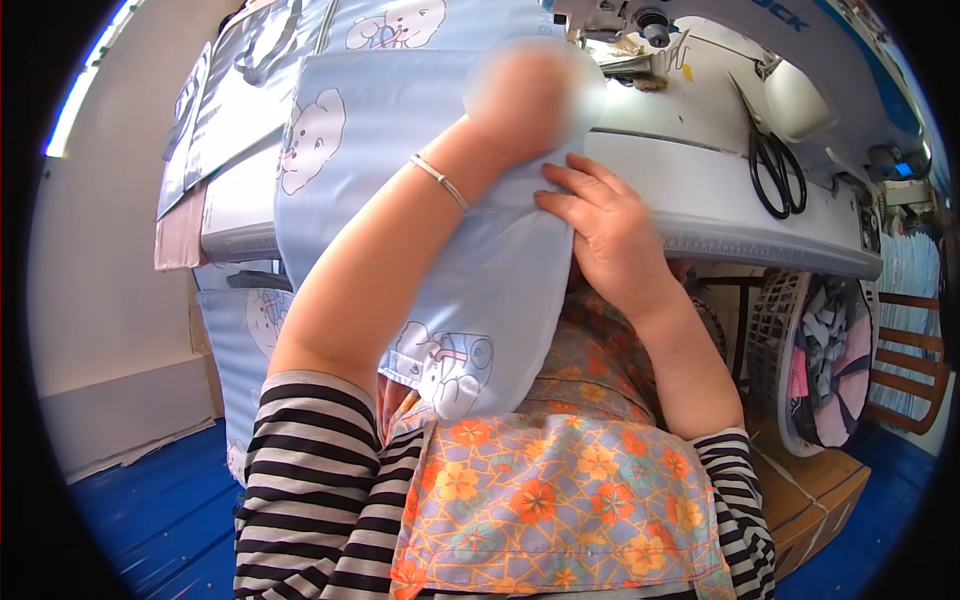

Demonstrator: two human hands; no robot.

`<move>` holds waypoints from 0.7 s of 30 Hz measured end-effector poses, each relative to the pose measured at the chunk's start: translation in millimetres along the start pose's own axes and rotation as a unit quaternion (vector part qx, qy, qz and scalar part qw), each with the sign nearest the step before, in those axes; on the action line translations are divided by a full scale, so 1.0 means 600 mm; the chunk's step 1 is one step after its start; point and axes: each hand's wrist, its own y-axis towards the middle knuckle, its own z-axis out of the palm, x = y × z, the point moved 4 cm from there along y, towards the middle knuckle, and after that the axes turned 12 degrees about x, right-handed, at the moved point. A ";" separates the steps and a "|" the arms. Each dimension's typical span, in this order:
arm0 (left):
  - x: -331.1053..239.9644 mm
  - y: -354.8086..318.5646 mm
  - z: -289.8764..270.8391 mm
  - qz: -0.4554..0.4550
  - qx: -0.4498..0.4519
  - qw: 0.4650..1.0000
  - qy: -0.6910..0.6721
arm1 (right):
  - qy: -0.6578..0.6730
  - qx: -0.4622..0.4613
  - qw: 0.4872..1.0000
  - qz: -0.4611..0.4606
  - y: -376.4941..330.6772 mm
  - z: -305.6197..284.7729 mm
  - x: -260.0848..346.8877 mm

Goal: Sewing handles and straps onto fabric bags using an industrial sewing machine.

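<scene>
A light blue fabric piece (490, 290) printed with white cartoon animals hangs from the white sewing table (700, 190) down to my lap. My left hand (530, 95) is raised over its upper part; the hand is blurred, so its fingers cannot be made out. A thin bracelet (440, 180) circles that wrist. My right hand (600, 225) lies flat on the fabric at the table's front edge, fingers spread and pressing it.
A sewing machine (640, 25) stands at the back of the table. Black scissors (775, 170) lie to its right. More blue printed pieces (260, 90) are stacked at the left. A white basket of fabric scraps (820, 360) and a cardboard box (810, 490) stand at the right on the blue floor.
</scene>
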 end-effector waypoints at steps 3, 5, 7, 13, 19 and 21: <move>-0.004 0.007 0.005 -0.022 0.054 0.998 0.010 | 0.015 0.012 1.000 0.015 0.002 -0.008 -0.010; -0.002 0.008 0.006 -0.035 0.062 0.997 -0.001 | 0.007 0.007 1.000 0.020 0.005 -0.016 -0.014; -0.001 0.001 0.007 -0.029 0.018 0.999 -0.005 | 0.000 0.001 1.000 0.024 0.007 -0.022 -0.016; -0.001 -0.045 -0.005 -0.015 0.037 0.997 -0.062 | -0.043 0.004 0.998 0.036 0.001 -0.028 -0.021; -0.050 -0.157 -0.087 0.010 0.167 0.978 -0.122 | -0.057 0.008 0.998 0.016 -0.022 -0.036 -0.020; -0.072 -0.198 -0.125 0.018 0.198 0.971 -0.133 | -0.060 0.004 0.998 0.016 -0.026 -0.036 -0.023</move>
